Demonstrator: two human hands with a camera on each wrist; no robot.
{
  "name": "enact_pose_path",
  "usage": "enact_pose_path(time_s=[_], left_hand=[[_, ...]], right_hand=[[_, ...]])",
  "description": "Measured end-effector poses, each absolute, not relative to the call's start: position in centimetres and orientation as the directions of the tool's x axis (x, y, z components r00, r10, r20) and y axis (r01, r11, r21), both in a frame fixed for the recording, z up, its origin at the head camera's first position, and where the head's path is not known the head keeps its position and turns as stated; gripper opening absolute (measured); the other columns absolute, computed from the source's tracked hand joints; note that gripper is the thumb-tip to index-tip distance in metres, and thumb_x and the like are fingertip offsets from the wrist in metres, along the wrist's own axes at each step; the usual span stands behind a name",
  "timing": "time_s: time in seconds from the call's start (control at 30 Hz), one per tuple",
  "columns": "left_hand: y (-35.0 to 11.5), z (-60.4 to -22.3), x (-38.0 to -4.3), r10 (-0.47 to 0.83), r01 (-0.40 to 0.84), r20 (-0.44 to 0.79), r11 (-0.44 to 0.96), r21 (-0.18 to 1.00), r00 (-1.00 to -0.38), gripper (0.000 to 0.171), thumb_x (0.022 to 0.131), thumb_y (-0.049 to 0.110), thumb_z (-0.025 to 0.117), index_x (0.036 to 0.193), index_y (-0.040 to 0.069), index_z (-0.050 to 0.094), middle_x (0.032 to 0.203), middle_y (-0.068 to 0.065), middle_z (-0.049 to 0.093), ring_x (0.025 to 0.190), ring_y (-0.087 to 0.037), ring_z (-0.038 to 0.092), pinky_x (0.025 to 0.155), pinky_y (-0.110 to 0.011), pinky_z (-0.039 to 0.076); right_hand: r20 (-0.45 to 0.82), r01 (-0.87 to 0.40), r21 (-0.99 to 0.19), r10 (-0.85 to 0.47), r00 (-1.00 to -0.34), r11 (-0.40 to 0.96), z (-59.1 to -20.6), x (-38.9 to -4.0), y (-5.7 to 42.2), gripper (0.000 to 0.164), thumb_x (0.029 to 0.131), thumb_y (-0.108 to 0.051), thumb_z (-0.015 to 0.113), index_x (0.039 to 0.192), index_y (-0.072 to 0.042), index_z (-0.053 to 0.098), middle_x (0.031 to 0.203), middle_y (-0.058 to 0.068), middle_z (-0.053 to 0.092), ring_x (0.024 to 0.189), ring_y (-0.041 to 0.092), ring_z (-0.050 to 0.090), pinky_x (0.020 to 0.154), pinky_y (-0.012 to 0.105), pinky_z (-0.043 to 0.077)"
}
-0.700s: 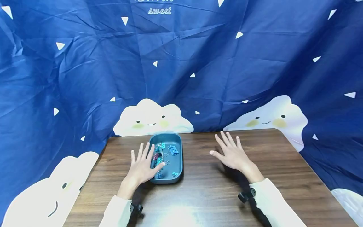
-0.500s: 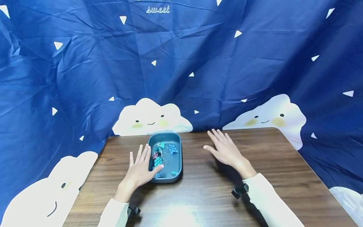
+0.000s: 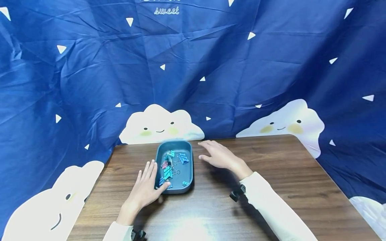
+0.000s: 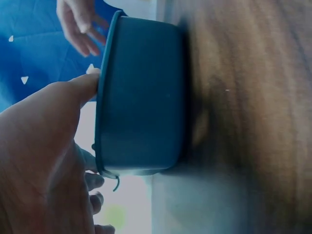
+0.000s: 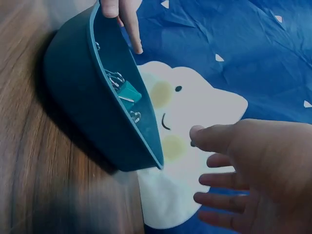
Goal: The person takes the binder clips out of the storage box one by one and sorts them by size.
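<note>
A blue-green plastic box (image 3: 188,187) stands on the table and holds several binder clips (image 3: 168,172) in teal, blue and pink. My left hand (image 3: 144,189) is at the box's near left corner, its fingers straight along the left rim and its thumb at the near rim. In the left wrist view the thumb (image 4: 85,87) lies right at the rim of the box. To the right of the box hovers my right hand (image 3: 221,156), fingers stretched toward it and holding nothing. The right wrist view shows a gap between those fingers and the box wall (image 5: 92,97).
The brown wooden table (image 3: 271,201) reaches back to a blue cloth (image 3: 193,60) printed with white clouds and triangles. A small dark wrist camera (image 3: 238,192) sits at the right cuff, another (image 3: 138,235) at the left.
My right hand has moved left, up close to the box, and turned its fingers toward it. My left hand has drawn back a little from over the box to its left rim.
</note>
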State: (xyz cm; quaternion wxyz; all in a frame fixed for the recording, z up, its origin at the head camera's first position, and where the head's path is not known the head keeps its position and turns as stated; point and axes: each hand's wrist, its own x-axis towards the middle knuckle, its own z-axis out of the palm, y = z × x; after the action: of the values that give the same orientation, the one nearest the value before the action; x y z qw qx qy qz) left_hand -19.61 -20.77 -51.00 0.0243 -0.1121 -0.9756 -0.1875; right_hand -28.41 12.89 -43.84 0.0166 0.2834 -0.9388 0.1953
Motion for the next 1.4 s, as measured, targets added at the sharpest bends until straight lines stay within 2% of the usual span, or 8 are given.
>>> enact_pose_path(time_s=[0.27, 0.47, 0.97, 1.13, 1.4], left_hand=[[-20.8, -51.4, -19.3, 0.198, 0.208, 0.064, 0.913, 0.352, -0.978, 0.104, 0.101, 0.075, 0.050, 0.170, 0.005, 0.019, 0.180, -0.013, 0.008, 0.168, -0.034, 0.006, 0.134, -0.065, 0.012], [-20.8, -51.8, -19.0, 0.188, 0.204, 0.080, 0.916, 0.344, -0.979, 0.100, 0.102, 0.071, 0.052, 0.170, 0.005, 0.020, 0.180, -0.013, 0.009, 0.168, -0.035, 0.008, 0.133, -0.065, 0.013], [-20.4, -51.8, -19.4, 0.195, 0.218, 0.103, 0.921, 0.324, -0.975, 0.096, 0.103, 0.063, 0.057, 0.169, 0.003, 0.022, 0.180, -0.014, 0.012, 0.167, -0.036, 0.012, 0.134, -0.064, 0.014], [-20.0, -51.7, -19.6, 0.195, 0.224, 0.124, 0.923, 0.313, -0.973, 0.095, 0.104, 0.061, 0.058, 0.168, 0.000, 0.026, 0.178, -0.020, 0.017, 0.166, -0.039, 0.016, 0.133, -0.064, 0.016], [-19.8, -51.8, -19.9, 0.188, 0.214, 0.110, 0.928, 0.306, -0.976, 0.097, 0.103, 0.064, 0.056, 0.168, -0.001, 0.025, 0.178, -0.021, 0.018, 0.167, -0.038, 0.013, 0.133, -0.064, 0.017]], right_hand=[[0.129, -0.625, -0.357, -0.626, -0.769, 0.694, -43.2, -30.2, 9.4, 0.047, 0.106, -0.027, 0.068, 0.147, -0.006, 0.062, 0.149, 0.011, 0.063, 0.141, 0.028, 0.058, 0.121, 0.046, 0.046], [0.089, -0.643, -0.327, -0.655, -0.750, 0.692, -43.3, -31.3, 6.7, 0.041, 0.106, -0.025, 0.066, 0.144, -0.008, 0.065, 0.148, 0.010, 0.064, 0.140, 0.026, 0.059, 0.120, 0.043, 0.047], [-0.009, -0.606, -0.332, -0.645, -0.764, 0.723, -44.8, -33.2, 3.7, 0.038, 0.104, -0.017, 0.068, 0.141, -0.008, 0.067, 0.140, 0.011, 0.068, 0.132, 0.025, 0.064, 0.116, 0.043, 0.051], [-0.055, -0.609, -0.304, -0.651, -0.757, 0.733, -45.3, -33.6, 3.2, 0.039, 0.103, -0.017, 0.070, 0.140, -0.008, 0.068, 0.138, 0.012, 0.068, 0.128, 0.025, 0.065, 0.114, 0.043, 0.053], [-0.136, -0.595, -0.243, -0.634, -0.761, 0.766, -46.2, -33.8, 2.4, 0.042, 0.103, -0.019, 0.071, 0.144, -0.012, 0.066, 0.143, 0.010, 0.065, 0.126, 0.025, 0.064, 0.112, 0.041, 0.054]])
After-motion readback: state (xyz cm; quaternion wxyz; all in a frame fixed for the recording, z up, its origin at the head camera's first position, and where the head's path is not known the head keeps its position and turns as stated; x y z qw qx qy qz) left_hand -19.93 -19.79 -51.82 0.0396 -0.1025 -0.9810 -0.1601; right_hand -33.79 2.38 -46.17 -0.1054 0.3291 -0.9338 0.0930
